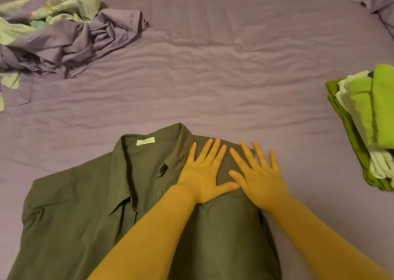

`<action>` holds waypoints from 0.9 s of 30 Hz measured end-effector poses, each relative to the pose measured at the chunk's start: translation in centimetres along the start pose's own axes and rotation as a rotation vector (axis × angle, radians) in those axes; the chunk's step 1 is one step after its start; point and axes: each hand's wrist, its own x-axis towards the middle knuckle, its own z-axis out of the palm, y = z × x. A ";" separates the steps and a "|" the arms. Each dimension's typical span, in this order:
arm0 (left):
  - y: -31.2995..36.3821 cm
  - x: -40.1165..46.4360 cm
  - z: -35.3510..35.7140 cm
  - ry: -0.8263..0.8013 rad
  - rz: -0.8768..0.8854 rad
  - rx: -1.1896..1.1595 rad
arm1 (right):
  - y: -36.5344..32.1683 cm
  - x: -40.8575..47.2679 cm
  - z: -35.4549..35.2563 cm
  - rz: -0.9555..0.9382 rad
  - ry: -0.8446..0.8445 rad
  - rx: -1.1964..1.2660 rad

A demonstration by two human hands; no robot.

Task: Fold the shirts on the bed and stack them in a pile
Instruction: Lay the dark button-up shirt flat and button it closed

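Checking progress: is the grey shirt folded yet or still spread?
Partly folded: the grey shirt's right side is turned in under both flat hands, left hand and right hand; its left side lies spread.

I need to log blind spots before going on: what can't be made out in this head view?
- Grey-green collared button shirt: hem cut off by bottom edge; right front hidden under left hand, right hand.
- White neck label: print too small.
- Green and white folded pile: cut off by right edge.
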 end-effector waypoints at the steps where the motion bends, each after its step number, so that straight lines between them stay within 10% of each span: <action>1: 0.2 0.1 -0.3 -0.032 -0.008 -0.004 | 0.0 0.4 -0.2 0.020 -0.038 -0.029; 10: -5.7 -7.5 -5.2 0.351 0.046 -0.141 | -6.0 1.2 -4.7 0.000 0.157 -0.105; 18: -13.3 -13.5 -7.4 -0.311 0.016 0.216 | -14.9 3.5 -4.5 -0.293 0.228 -0.055; 27: -15.2 -9.5 -8.8 0.140 -0.183 -0.062 | -16.8 5.8 -4.9 -0.235 0.220 0.278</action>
